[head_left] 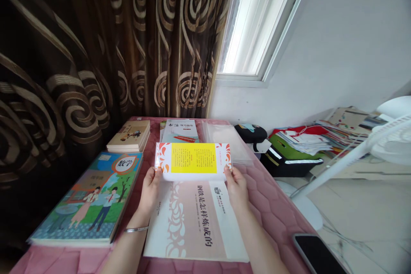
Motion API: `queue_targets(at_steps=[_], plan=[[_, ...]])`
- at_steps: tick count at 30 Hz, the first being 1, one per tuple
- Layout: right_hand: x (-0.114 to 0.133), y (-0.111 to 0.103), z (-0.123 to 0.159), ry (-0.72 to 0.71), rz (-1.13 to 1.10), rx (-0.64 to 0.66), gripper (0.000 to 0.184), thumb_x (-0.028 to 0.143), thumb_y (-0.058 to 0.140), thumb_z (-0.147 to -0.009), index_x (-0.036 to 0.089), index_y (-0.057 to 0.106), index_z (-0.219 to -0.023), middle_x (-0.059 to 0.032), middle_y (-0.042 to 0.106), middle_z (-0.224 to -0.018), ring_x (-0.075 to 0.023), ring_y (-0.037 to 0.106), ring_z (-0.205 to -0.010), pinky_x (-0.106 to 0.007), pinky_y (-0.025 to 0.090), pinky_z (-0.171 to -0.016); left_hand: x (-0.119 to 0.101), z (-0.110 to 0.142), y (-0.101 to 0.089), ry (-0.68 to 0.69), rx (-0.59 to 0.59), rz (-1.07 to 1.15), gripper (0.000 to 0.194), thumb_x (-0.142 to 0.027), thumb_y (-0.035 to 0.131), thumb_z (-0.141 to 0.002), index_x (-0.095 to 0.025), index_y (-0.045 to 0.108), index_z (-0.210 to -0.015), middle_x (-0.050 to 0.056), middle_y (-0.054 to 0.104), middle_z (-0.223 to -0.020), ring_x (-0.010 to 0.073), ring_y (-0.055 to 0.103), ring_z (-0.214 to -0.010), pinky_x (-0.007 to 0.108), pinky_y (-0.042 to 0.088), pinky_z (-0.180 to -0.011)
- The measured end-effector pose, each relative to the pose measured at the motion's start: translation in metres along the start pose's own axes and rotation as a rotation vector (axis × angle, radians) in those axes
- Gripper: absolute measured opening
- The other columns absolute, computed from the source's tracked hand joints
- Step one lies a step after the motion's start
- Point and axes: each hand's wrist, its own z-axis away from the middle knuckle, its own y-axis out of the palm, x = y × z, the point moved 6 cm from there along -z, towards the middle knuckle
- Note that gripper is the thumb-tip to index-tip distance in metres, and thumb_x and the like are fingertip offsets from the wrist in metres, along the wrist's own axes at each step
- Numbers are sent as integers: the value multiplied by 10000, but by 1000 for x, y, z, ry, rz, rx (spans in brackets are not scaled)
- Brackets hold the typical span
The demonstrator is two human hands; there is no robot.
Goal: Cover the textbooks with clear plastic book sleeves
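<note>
A book [199,222] lies turned sideways in front of me, its pale pink title page with large dark characters facing up. Its cover flap [194,158], white with a yellow text panel and orange leaf shapes, is raised at the far side. My left hand [151,186] pinches the flap's left end, and a silver bangle circles that wrist. At the opposite end, my right hand [236,184] grips the flap between thumb and fingers. Both hands are closed, with some fingers hidden behind the flap.
A stack of math textbooks [93,201] sits at left, with smaller tan books [130,135] behind. Beyond the flap are a calligraphy booklet [181,130] and clear plastic covers [226,139]. A phone [317,254] lies near the right edge of the pink quilted cover [266,209]. A white fan [346,165] stands right.
</note>
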Motion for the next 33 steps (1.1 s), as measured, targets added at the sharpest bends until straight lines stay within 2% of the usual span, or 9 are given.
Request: queue_targets(at_steps=[8,18,25,30,33], plan=[[-1,1,1,21,-53,-12,414,605,707,-701,202,611,-695,6,579,-640,-150,497,-575,-256,405,-510,-1,-1,0,14,-4,-28,392,-577,643,-786,-192,569,-758,-3,585,-756,152,507,-714,238,414,-662],[4,0,2,-13,9,3,441,624,687,-720,203,577,-645,-8,613,-674,-171,534,-630,-270,439,-564,2,-2,0,11,12,-16,411,-588,637,-788,-192,543,-728,-12,547,-730,140,481,-691,233,407,-654],[1,4,-2,-15,-47,65,428,624,674,-735,204,659,-814,-35,693,-782,-203,593,-672,-298,483,-604,-1,-5,0,27,-24,-30,453,-632,664,-734,-193,554,-720,-12,558,-716,149,499,-696,243,414,-662],[-9,-2,-7,-59,64,9,410,624,657,-736,214,655,-746,-22,690,-744,-202,594,-706,-284,473,-622,-2,-5,-4,87,-37,-128,403,-606,635,-767,-206,586,-788,18,622,-779,194,565,-754,284,441,-709],[-12,-2,-7,-86,68,-9,390,607,639,-752,220,669,-790,-25,705,-783,-204,605,-738,-287,475,-653,-11,-4,-9,132,-127,-266,340,-505,660,-770,-215,575,-927,63,659,-907,251,616,-848,347,453,-773]])
